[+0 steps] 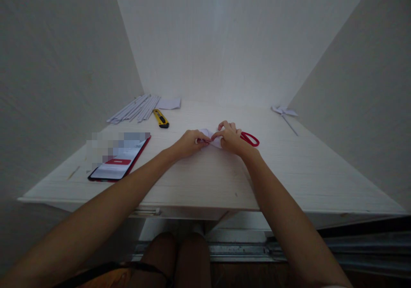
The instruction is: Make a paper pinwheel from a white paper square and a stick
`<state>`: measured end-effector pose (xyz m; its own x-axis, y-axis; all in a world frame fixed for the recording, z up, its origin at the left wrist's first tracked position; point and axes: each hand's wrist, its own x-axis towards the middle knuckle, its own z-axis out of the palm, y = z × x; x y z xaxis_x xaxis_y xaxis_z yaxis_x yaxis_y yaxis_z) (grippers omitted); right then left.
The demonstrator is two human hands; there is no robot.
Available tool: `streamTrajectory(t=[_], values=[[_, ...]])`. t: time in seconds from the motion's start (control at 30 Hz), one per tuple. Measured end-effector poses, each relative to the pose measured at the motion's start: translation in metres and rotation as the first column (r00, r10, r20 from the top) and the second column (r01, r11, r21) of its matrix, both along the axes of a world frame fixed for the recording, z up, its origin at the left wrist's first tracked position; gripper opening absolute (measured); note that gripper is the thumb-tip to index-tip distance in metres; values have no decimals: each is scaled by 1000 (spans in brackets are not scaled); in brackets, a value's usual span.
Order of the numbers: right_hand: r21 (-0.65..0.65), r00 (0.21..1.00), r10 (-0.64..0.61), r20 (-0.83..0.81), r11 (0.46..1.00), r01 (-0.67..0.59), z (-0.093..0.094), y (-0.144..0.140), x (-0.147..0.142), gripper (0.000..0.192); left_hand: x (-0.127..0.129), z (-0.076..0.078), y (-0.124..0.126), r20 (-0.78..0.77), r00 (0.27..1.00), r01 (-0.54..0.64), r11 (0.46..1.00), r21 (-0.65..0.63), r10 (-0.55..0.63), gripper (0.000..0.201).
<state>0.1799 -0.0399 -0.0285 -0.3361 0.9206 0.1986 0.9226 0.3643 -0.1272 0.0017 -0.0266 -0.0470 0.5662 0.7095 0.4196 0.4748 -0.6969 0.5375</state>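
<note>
Near the middle of the white table, a small white piece of paper is held between my two hands. My left hand pinches its left side between thumb and fingers. My right hand grips the other side, thumb and index finger pressed at the paper's middle. Both hands partly cover the paper, so its full shape is hidden. Just right of my right hand lies a red loop, which looks like scissor handles; the rest of it is hidden behind the hand.
A yellow cutter knife lies at the back left, beside several rolled paper sticks and flat white paper. A phone rests at the left. A paper pinwheel on a stick lies at the back right. Walls enclose the table.
</note>
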Motion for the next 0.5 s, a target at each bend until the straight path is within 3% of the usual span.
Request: streamTrajectory(t=[0.27, 0.5], values=[[27, 1000, 12, -2, 1000, -12, -5, 4, 3, 47, 6, 3, 1, 69, 997, 32, 999, -12, -31, 11], [22, 1000, -4, 18, 1000, 3, -5, 5, 2, 47, 9, 4, 0, -17, 988, -157, 986, -60, 157, 16]])
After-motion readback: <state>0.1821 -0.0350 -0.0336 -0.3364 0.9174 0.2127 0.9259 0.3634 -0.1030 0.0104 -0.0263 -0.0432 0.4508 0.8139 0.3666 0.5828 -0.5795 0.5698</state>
